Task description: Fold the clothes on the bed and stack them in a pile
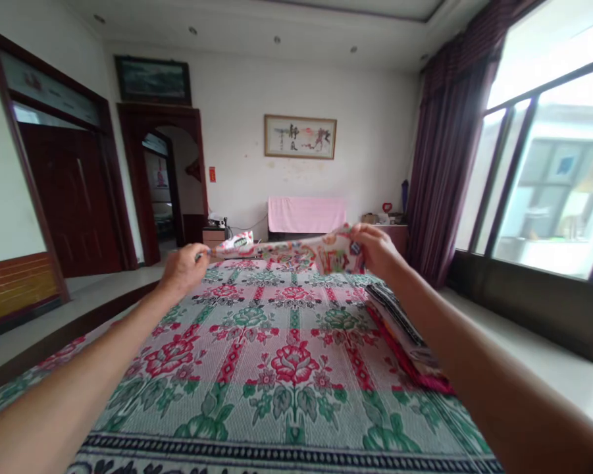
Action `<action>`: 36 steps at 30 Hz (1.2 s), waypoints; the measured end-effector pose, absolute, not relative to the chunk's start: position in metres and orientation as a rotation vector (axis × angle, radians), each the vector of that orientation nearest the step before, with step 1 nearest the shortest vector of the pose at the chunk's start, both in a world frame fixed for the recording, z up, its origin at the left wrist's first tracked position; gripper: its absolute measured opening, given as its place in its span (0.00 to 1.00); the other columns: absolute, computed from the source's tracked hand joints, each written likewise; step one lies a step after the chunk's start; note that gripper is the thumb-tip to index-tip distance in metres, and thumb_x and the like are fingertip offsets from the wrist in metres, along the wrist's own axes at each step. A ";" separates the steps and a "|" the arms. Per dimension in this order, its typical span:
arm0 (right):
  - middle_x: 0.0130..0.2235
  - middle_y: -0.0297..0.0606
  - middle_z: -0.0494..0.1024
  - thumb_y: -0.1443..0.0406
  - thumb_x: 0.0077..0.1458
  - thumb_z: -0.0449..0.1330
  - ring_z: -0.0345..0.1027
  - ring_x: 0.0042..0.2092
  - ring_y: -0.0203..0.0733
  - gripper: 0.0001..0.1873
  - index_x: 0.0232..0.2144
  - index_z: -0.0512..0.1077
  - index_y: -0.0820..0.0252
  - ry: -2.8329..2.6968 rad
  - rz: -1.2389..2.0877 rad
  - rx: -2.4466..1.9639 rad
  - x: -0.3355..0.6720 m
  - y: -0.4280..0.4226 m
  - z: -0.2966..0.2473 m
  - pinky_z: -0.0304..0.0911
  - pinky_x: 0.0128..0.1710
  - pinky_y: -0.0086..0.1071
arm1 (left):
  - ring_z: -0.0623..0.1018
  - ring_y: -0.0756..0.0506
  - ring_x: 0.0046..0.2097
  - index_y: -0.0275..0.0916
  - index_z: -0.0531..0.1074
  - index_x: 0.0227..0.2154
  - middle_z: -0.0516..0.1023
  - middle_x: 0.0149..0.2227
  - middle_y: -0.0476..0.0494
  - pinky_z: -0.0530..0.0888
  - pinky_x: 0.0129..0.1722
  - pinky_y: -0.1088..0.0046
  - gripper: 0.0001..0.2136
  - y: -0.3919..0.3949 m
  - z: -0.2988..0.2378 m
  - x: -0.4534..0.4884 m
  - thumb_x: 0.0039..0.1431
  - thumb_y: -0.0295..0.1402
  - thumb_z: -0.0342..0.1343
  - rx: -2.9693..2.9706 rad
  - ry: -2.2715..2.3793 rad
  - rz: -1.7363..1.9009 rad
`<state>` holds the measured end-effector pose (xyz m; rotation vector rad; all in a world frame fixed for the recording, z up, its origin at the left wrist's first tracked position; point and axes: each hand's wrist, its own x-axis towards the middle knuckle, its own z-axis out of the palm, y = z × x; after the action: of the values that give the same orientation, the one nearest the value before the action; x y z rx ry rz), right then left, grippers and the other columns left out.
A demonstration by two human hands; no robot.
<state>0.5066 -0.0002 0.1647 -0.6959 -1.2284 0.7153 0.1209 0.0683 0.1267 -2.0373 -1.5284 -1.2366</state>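
Both arms reach forward over the bed, with a white cloth (296, 253) in a colourful print stretched between the hands. My left hand (186, 264) pinches one end of it, fingers closed. At the other end, my right hand (374, 246) grips a corner between thumb and fingers. The cloth is blurred and seen almost edge-on, so I cannot tell what kind of item it is. Below it lies the bedspread (294, 401), patterned with red and green flowers. A stack of folded fabrics (405, 336) sits on the bed beside my right forearm, which partly covers it.
Past the bed's far end, a pink cloth (307, 214) drapes over a dark piece of furniture. A small cabinet (214, 234) stands left of it. Purple curtains (439, 145) and a large window (547, 178) are on the right. A doorway (160, 184) opens at the left.
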 end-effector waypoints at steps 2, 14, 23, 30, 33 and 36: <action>0.20 0.26 0.68 0.61 0.36 0.67 0.59 0.21 0.29 0.15 0.25 0.66 0.60 -1.251 0.876 -0.874 0.507 -0.014 0.107 0.52 0.21 0.25 | 0.77 0.47 0.37 0.39 0.75 0.39 0.80 0.39 0.46 0.68 0.37 0.75 0.14 0.075 0.079 0.113 0.56 0.34 0.46 -2.152 -1.642 -1.024; 0.24 0.27 0.69 0.57 0.43 0.66 0.58 0.21 0.26 0.21 0.39 0.71 0.60 -1.574 1.347 -1.329 0.502 -0.043 -0.022 0.49 0.19 0.21 | 0.78 0.44 0.42 0.42 0.77 0.37 0.81 0.42 0.45 0.70 0.41 0.74 0.15 0.049 -0.047 0.095 0.55 0.33 0.45 -2.358 -1.922 -0.782; 0.32 0.31 0.74 0.58 0.44 0.67 0.62 0.28 0.29 0.16 0.36 0.75 0.60 -1.691 1.493 -1.237 0.497 -0.054 -0.008 0.58 0.29 0.24 | 0.78 0.44 0.37 0.43 0.77 0.40 0.81 0.35 0.46 0.70 0.36 0.75 0.17 0.036 -0.034 0.087 0.54 0.38 0.45 -2.154 -2.178 -0.924; 0.33 0.32 0.74 0.61 0.40 0.69 0.63 0.29 0.28 0.16 0.32 0.74 0.63 -1.565 1.679 -1.024 0.487 -0.071 0.016 0.59 0.31 0.23 | 0.77 0.43 0.37 0.41 0.76 0.35 0.80 0.33 0.44 0.67 0.34 0.75 0.16 0.024 -0.015 0.076 0.51 0.40 0.46 -1.960 -2.145 -1.150; 0.29 0.31 0.73 0.62 0.41 0.68 0.61 0.24 0.25 0.16 0.35 0.74 0.63 -1.735 1.740 -1.180 0.489 -0.071 0.015 0.55 0.22 0.20 | 0.76 0.45 0.35 0.41 0.76 0.31 0.79 0.30 0.46 0.66 0.33 0.77 0.15 0.025 -0.020 0.072 0.49 0.39 0.46 -2.120 -2.102 -1.044; 0.25 0.29 0.73 0.61 0.43 0.65 0.60 0.19 0.26 0.17 0.36 0.74 0.62 -1.912 1.818 -1.404 0.492 -0.069 0.009 0.54 0.18 0.19 | 0.73 0.48 0.31 0.41 0.75 0.24 0.76 0.24 0.50 0.64 0.30 0.79 0.12 0.026 -0.025 0.070 0.47 0.38 0.47 -2.441 -2.030 -0.817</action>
<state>0.4924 -0.0691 0.0094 -1.4039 -1.9118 1.8183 0.0703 0.0256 -0.0252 -2.4413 -2.0298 -0.8169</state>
